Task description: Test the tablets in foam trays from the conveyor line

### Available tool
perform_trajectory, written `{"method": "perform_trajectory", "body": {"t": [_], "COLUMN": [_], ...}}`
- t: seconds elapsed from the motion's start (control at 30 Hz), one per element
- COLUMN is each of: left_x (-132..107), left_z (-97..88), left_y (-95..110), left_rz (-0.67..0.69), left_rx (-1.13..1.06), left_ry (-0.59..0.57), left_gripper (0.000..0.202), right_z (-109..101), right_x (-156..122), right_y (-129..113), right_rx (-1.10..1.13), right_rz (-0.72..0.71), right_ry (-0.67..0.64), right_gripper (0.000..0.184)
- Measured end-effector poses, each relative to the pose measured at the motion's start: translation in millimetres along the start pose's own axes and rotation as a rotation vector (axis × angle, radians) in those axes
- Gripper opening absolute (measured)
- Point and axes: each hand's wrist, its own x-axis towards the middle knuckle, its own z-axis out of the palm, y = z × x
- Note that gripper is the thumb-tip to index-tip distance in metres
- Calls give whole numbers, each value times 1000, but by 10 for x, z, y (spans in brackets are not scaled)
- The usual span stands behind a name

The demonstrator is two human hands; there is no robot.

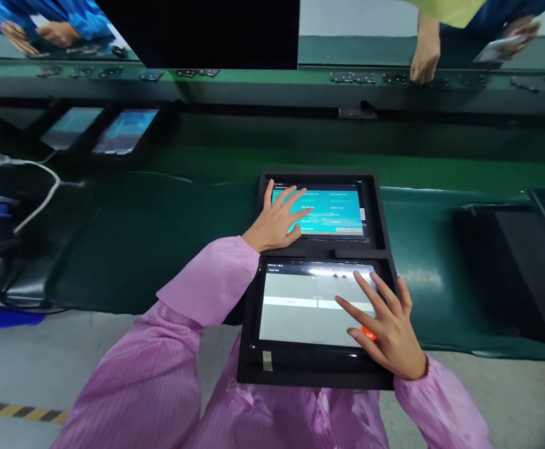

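Note:
Two tablets lie in a black tray (317, 376), one behind the other, with the tray's near end jutting past the bench edge. The far tablet (338, 215) shows a blue screen with rows of text. Over its left part my left hand (277, 218) is spread, fingers apart. A pale screen with a "Flash Test" heading and an orange-red patch is lit on the near tablet (295, 321). My right hand (389, 324) hovers at or touches its right side, fingers spread; contact is unclear. Neither hand holds anything.
Two lit tablets (125, 132) rest in black trays at the back left. White cable (50, 168) curls at the left. Another black tray (525, 268) sits at the right. Beyond a ledge carrying small dark parts (352, 77) are co-workers' hands (424, 59). A black panel (207, 31) hangs overhead.

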Motion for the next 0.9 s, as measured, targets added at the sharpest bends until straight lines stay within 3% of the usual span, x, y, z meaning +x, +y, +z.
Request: {"method": "perform_trajectory", "body": {"t": [0.13,0.23,0.37,0.47,0.6,0.9], "left_x": [1,13,111,238,351,357], "left_z": [-3,-22,-41,11,96,-25], "left_y": [11,-33,-231,-435,-589,-437], "left_rz": [27,25,-114,-231,-292,-333], "left_rx": [1,-6,-20,11,103,209], "left_ry": [-32,9,116,114,91,-27], "left_gripper": [38,40,44,40,38,42], "right_z": [16,19,20,55,147,129], "right_x": [29,28,46,125,277,362], "right_y": [12,15,-22,-105,-230,-196], "right_rx": [22,39,38,26,3,-26], "right_rz": [-17,-16,-71,-150,-250,-207], "right_ry": [6,-2,-58,-133,-202,-183], "right_gripper": [37,39,40,44,51,57]}}
